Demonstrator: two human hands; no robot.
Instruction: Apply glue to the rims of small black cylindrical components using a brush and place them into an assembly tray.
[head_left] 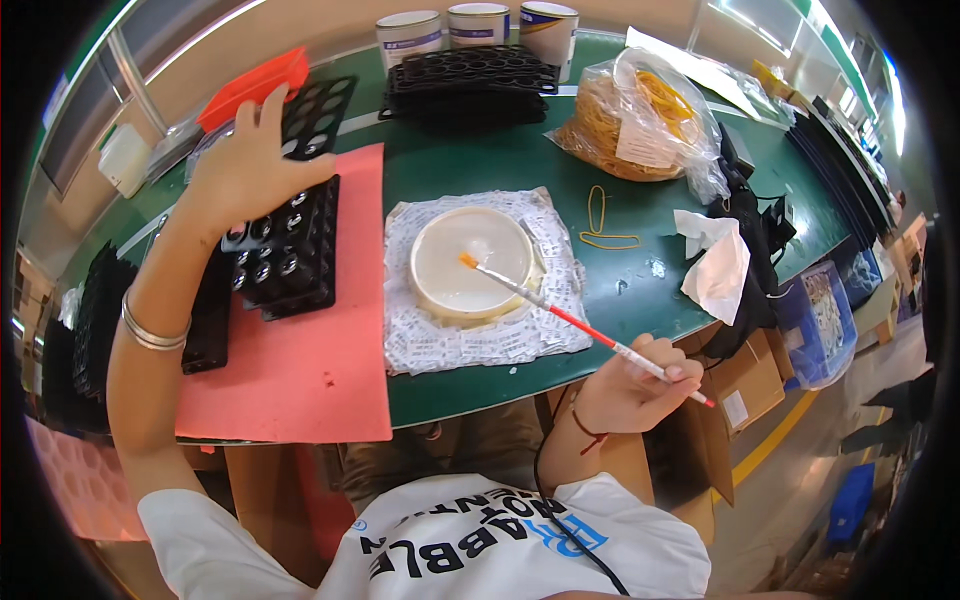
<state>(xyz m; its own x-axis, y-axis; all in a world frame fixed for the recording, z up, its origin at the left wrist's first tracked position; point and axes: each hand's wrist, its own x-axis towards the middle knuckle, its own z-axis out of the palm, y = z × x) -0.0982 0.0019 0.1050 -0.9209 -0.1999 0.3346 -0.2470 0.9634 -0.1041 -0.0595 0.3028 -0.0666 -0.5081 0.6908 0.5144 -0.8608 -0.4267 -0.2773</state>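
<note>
Right hand [645, 390] had a slim red-and-white paintbrush [585, 328] with tan bristles, thumb and fingers pinching near the handle's rear end. Bristles were over a round, shallow white dish [415, 262], set on a square white printed pad [412, 345] by the green worktop's [450, 398] front edge. Bristles touching the contents? Couldn't tell. Left hand [245, 170] had fingers spread, nothing visibly gripped, at the rear end of a black plastic tray with round wells [325, 245], on a flat pink-red sheet [290, 390] running to the front edge. Contact unclear.

Risks, my read: rear-end grip could let the brush swing or drop into the dish; loaded bristles could drip on the pad; a left-wrist bump could shift the tray.

Counts: brush 1, dish 1, pad 1, sheet 1. Back edge: 3 white cylindrical cans [410, 38]. Toward the right edge: 1 clear plastic bag of yellow-brown rubber bands [615, 125], 2 loose yellow bands [604, 205], 1 crumpled white tissue [716, 270]. Stacked black trays [465, 85] at back: layers uncountable.
</note>
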